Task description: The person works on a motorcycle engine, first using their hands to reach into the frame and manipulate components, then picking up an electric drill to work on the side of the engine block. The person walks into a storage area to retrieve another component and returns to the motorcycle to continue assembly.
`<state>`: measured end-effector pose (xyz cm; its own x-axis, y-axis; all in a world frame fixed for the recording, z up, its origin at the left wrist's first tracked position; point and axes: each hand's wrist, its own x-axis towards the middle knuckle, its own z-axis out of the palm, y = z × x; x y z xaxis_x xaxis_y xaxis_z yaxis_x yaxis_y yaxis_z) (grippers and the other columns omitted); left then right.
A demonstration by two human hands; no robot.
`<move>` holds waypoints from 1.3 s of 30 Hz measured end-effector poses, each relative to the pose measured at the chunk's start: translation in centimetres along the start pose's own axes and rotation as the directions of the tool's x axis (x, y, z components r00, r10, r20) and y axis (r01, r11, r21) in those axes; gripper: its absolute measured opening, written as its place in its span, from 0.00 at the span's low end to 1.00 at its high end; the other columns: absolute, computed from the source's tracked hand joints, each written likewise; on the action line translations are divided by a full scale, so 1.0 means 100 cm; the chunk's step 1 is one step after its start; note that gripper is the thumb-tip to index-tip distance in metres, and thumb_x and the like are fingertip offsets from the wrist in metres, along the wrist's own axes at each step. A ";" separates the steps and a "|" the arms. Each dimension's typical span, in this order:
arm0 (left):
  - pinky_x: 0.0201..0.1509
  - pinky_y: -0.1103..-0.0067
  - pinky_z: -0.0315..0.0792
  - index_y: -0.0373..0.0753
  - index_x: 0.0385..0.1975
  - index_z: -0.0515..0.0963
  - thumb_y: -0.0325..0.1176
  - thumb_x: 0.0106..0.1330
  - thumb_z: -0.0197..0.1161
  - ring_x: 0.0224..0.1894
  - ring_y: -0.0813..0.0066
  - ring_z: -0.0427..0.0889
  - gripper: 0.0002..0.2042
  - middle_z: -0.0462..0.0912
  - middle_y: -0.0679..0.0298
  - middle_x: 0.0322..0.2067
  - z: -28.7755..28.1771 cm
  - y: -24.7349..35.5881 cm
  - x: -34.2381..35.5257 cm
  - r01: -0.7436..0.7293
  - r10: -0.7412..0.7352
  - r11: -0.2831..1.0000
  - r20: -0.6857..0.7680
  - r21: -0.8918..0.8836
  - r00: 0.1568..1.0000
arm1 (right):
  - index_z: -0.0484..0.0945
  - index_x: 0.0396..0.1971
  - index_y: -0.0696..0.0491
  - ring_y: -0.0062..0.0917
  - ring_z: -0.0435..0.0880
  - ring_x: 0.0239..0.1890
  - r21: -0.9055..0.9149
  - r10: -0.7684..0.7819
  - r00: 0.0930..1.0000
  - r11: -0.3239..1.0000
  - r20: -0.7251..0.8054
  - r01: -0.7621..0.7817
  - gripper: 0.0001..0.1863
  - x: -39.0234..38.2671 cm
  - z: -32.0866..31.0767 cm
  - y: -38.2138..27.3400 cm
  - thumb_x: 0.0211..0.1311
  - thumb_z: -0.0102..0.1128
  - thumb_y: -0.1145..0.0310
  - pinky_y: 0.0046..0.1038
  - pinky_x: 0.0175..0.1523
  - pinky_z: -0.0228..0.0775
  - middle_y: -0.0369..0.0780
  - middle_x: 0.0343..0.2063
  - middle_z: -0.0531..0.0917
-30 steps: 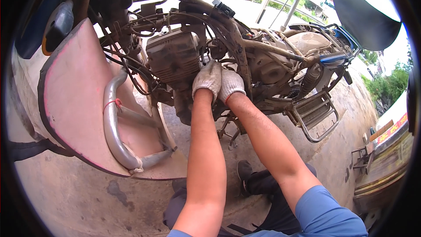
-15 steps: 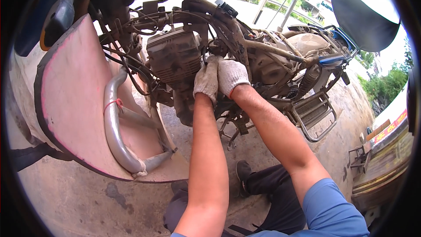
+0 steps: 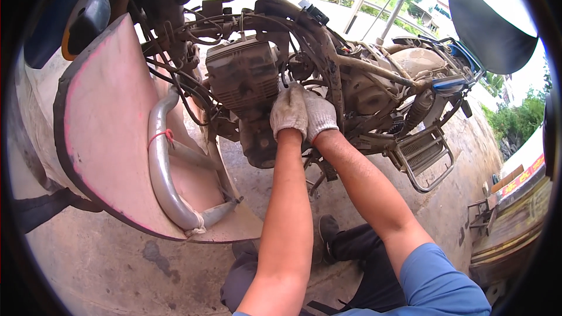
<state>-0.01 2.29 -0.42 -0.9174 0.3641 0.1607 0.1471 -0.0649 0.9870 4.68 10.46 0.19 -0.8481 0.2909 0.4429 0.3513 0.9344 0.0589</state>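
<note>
A dusty motorcycle with its bodywork off exposes its finned engine [image 3: 243, 73] and frame. Just behind the cylinder, my left hand [image 3: 290, 112], in a dirty white knit glove, is closed with its fingers pointing up. My right hand [image 3: 321, 114], gloved the same way, presses against it, fingers curled and mostly hidden behind the left. Whatever they grip is hidden. A thin dark hose [image 3: 284, 73] runs down to the left fingertips. Above the hands, a grimy carburetor-like part [image 3: 301, 65] sits beside the frame tube [image 3: 331, 64].
On the left, a pale curved leg shield [image 3: 108, 134] carries a bent metal crash bar [image 3: 161, 161] tied with red string. A metal footrest [image 3: 424, 158] juts out at right. A dark mudflap-like panel [image 3: 486, 29] hangs upper right. A worn wooden piece [image 3: 515, 216] stands at far right.
Both hands have dropped slightly relative to the engine, uncovering more of the part above them. The whole scene has shifted a little to the right.
</note>
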 end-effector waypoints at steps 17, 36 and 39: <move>0.59 0.76 0.72 0.38 0.64 0.74 0.49 0.75 0.56 0.52 0.75 0.78 0.26 0.82 0.62 0.53 -0.002 0.005 -0.001 0.166 0.014 0.686 0.242 -0.708 0.970 | 0.78 0.42 0.54 0.45 0.88 0.39 -0.030 -0.010 0.995 1.000 -0.098 0.007 0.09 0.016 -0.033 -0.006 0.64 0.55 0.69 0.43 0.42 0.80 0.49 0.33 0.87; 0.67 0.63 0.67 0.43 0.59 0.79 0.56 0.72 0.46 0.63 0.49 0.74 0.28 0.79 0.53 0.59 0.008 -0.012 0.004 -0.099 0.098 0.987 0.015 0.124 0.995 | 0.81 0.47 0.51 0.42 0.88 0.45 -0.012 0.118 0.970 0.993 0.214 -0.118 0.16 -0.004 -0.014 -0.003 0.67 0.53 0.60 0.41 0.48 0.80 0.46 0.41 0.88; 0.67 0.61 0.67 0.43 0.59 0.78 0.59 0.72 0.42 0.65 0.48 0.72 0.30 0.79 0.50 0.59 -0.008 0.002 0.009 0.013 -0.036 0.982 0.115 0.188 0.993 | 0.86 0.41 0.50 0.43 0.88 0.46 -0.020 0.119 0.967 0.993 0.226 -0.117 0.17 0.004 -0.022 -0.011 0.66 0.53 0.57 0.42 0.50 0.80 0.47 0.41 0.88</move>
<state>-1.09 1.87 -0.08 -0.8733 0.4709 0.1251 0.2018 0.1159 0.9726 4.82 9.15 2.31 -0.8680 0.4386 0.2329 0.4562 0.8895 0.0249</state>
